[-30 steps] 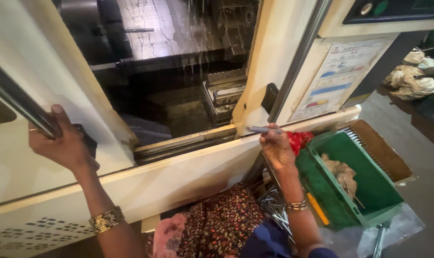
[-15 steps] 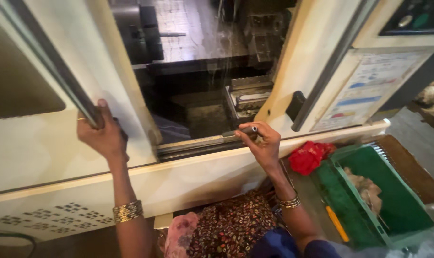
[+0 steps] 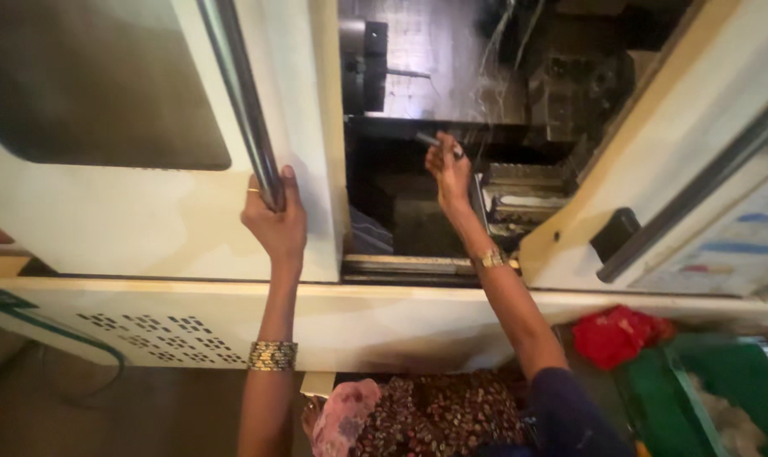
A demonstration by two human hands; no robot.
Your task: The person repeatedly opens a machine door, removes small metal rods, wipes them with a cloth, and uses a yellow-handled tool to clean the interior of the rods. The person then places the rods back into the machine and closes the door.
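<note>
Two hands up: left hand (image 3: 276, 222) fingers wrapped round door handle (image 3: 247, 101); right hand (image 3: 448, 173) inside machine opening, fingers pinching small metal rod (image 3: 428, 140), tip blurred. Green crate (image 3: 722, 398) below right, cut off.

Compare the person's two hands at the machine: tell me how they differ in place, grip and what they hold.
The left hand is outside the machine, wrapped around the door's long metal handle bar; the right hand reaches inside the open dark chamber. The left hand's grip is a full fist on the bar; the right hand pinches a small slender metal piece at its fingertips. The left sits lower than the right. Both wrists wear gold-coloured bands.
</note>
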